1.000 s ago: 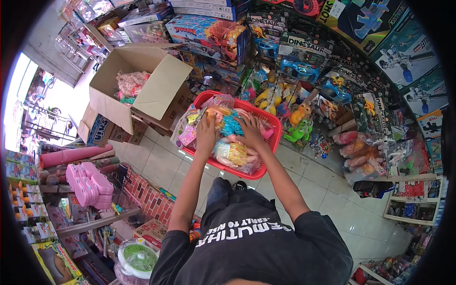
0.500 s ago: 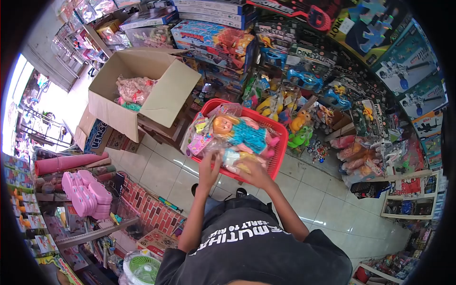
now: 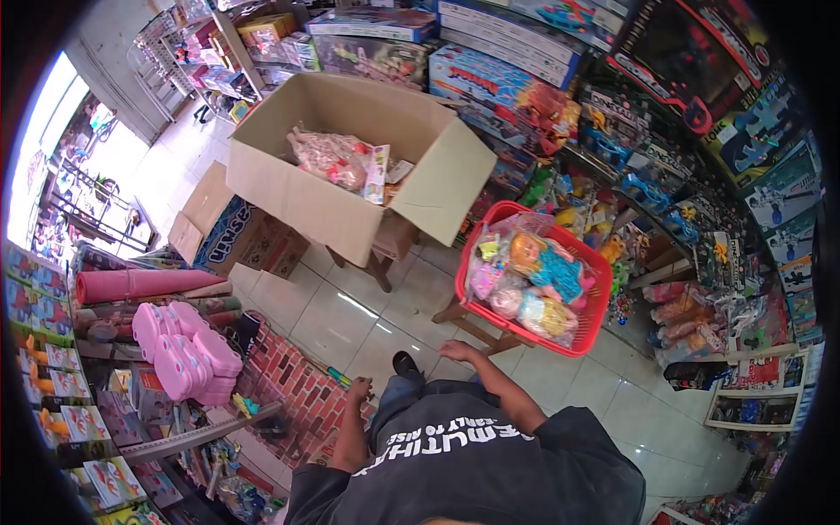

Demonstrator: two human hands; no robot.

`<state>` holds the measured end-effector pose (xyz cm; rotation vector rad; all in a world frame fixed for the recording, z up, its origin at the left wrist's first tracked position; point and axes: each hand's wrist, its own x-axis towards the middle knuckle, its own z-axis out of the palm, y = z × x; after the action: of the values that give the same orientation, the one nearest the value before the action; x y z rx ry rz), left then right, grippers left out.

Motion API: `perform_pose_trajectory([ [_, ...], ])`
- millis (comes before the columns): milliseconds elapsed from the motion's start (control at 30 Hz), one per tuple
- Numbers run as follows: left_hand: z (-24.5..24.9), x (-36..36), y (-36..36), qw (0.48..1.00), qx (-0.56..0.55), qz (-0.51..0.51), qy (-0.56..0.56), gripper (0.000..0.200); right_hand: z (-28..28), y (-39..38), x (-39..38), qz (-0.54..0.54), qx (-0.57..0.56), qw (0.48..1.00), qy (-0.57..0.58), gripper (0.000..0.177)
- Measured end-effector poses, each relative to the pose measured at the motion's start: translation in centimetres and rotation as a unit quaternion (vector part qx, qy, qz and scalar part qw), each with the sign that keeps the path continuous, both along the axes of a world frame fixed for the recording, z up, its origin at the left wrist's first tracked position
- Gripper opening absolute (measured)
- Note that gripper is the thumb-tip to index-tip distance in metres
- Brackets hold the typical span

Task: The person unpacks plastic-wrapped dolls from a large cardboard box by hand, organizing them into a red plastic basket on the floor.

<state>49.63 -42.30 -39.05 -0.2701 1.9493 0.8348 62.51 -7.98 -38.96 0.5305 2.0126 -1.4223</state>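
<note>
My left hand [image 3: 360, 388] hangs low beside my left leg, touching nothing I can see; its fingers are too small to make out. Over the floor, below the red basket [image 3: 588, 339], is my right hand [image 3: 455, 351], its fingers loosely curled and their grip unclear. Bagged dolls fill the basket, among them one in a blue dress [image 3: 560, 270] and another with a pale outfit [image 3: 544, 315]. The basket rests on a wooden stool [image 3: 473, 325]. To its left stands an open cardboard box [image 3: 302, 203] holding a pink bagged toy [image 3: 337, 159].
Boxed toys [image 3: 499, 79] are stacked behind the box and basket. Pink cases [image 3: 188, 354] and a pink roll [image 3: 140, 284] lie at the left. A flattened-open carton [image 3: 229, 229] stands beneath the box. A white rack [image 3: 759, 388] is at the right.
Both hands have left the dolls in the basket and come down toward my body. The view has shifted, so the basket and box appear farther right.
</note>
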Motion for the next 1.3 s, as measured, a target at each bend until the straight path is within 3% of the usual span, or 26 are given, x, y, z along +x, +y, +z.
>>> perform_pose_trajectory([
  [33,0.7,-1.0,-0.9,1.0,0.0,0.004,0.003,0.04,-2.1,0.0,0.2,0.008,0.079,0.997,0.018,0.04],
  [100,1.6,-3.0,-2.8,0.987,0.101,0.109,0.054,0.039,0.0,-0.2,-0.2,-0.093,-0.006,0.991,-0.096,0.041],
  [167,2.1,-4.9,-4.2,0.983,0.114,0.13,0.061,0.039,-0.3,-0.6,-0.4,-0.227,-0.066,0.961,-0.141,0.041],
  [300,-1.2,-6.6,-7.3,0.974,0.151,0.164,0.037,0.037,-0.4,-0.8,-1.9,-0.215,-0.047,0.964,-0.151,0.044],
  [400,1.1,-6.7,-6.4,0.988,0.086,0.131,0.014,0.037,1.7,-1.6,-5.1,-0.19,-0.02,0.961,-0.198,0.04],
  [467,1.2,-7.8,-5.4,0.988,0.121,0.091,0.028,0.038,2.4,-2.2,-8.1,-0.017,0.025,0.993,-0.113,0.035],
  [500,1.2,-8.3,-5.2,0.987,0.15,0.049,0.041,0.039,2.4,-2.9,-9.5,0.03,0.046,0.998,0.026,0.034],
  [533,1.1,-9.3,-4.8,0.986,0.151,0.051,0.039,0.039,2.6,-3.0,-10.6,0.059,0.036,0.996,0.054,0.037],
  [600,1.0,-12.5,-3.5,0.963,0.194,-0.075,0.169,0.038,9.0,-4.4,-15.2,0.088,0.024,0.993,0.08,0.041],
  [667,7.8,-15.9,-0.3,0.931,0.221,-0.078,0.282,0.032,14.2,-5.8,-19.1,0.204,-0.037,0.971,0.121,0.043],
  [767,17.9,-22.5,4.4,0.912,0.271,-0.042,0.305,0.023,24.6,-7.2,-24.3,0.243,-0.052,0.945,0.215,0.045],
  [833,23.2,-26.2,6.5,0.864,0.274,-0.069,0.417,0.019,31.1,-7.2,-27.0,0.23,-0.088,0.94,0.238,0.045],
  [900,29.3,-29.8,9.0,0.841,0.305,-0.057,0.442,0.017,36.9,-5.7,-29.9,0.216,-0.117,0.933,0.265,0.045],
  [967,33.4,-33.0,10.3,0.821,0.333,-0.049,0.461,0.016,40.9,-4.1,-31.7,0.126,-0.221,0.916,0.311,0.044],
  [1000,34.8,-35.1,11.4,0.788,0.342,-0.082,0.505,0.015,42.3,-2.9,-32.9,0.096,-0.214,0.914,0.332,0.044],
  [1033,35.8,-36.7,12.3,0.758,0.35,-0.115,0.539,0.014,43.0,-1.9,-33.8,0.06,-0.211,0.912,0.346,0.044],
  [1067,36.4,-38.4,13.3,0.762,0.353,-0.126,0.527,0.014,43.0,-0.6,-35.1,0.043,-0.17,0.917,0.358,0.043],
  [1167,38.0,-44.2,17.2,0.714,0.363,-0.168,0.575,0.014,42.7,3.1,-39.7,-0.016,-0.057,0.934,0.351,0.044],
  [1233,38.4,-47.4,19.5,0.673,0.343,-0.271,0.597,0.016,40.9,5.2,-43.3,-0.01,-0.034,0.939,0.343,0.046],
  [1300,38.1,-50.2,21.4,0.682,0.346,-0.294,0.573,0.017,37.8,6.8,-46.8,-0.002,-0.016,0.944,0.329,0.048],
])
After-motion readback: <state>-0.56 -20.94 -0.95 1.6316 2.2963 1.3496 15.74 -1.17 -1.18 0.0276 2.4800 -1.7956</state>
